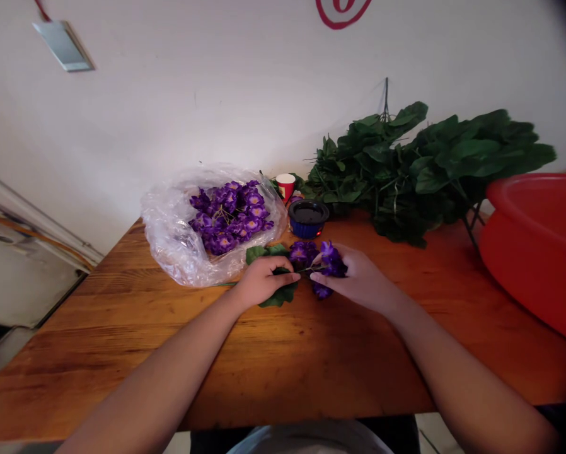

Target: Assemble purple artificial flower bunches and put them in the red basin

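Near the middle of the wooden table, my left hand (264,279) is closed around a green leafy stem (279,297) whose leaves stick out above and below the fingers. My right hand (353,277) pinches a purple artificial flower (331,260) at the right end of that stem. More purple petals show between the hands and under the right fingers. Just behind them stands a small blue pot (307,219) with a dark round top and a small red light. To the left, a clear plastic bag (169,246) lies open around several purple flower heads (231,214).
A red and white paper cup (286,186) stands behind the blue pot. Bunches of green artificial leaves (396,164) spread along the wall at the back right. A large red basin (538,252) takes up the right side of the table (136,353).
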The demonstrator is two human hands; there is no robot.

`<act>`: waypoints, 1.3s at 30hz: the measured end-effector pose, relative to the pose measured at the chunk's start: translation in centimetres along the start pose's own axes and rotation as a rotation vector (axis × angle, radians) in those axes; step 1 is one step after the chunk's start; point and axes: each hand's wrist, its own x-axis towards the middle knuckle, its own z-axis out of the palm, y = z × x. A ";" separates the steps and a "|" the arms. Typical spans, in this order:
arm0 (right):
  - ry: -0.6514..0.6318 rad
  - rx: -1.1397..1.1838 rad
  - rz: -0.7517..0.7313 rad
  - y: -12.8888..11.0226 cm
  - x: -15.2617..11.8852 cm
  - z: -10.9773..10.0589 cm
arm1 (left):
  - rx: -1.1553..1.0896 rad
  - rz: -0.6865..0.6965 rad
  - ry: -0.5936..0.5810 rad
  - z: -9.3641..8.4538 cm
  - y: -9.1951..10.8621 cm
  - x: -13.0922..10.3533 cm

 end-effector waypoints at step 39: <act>0.221 0.170 -0.016 1.5 1.2 0.3 | -0.286 -0.175 0.123 -0.8 2.5 -0.4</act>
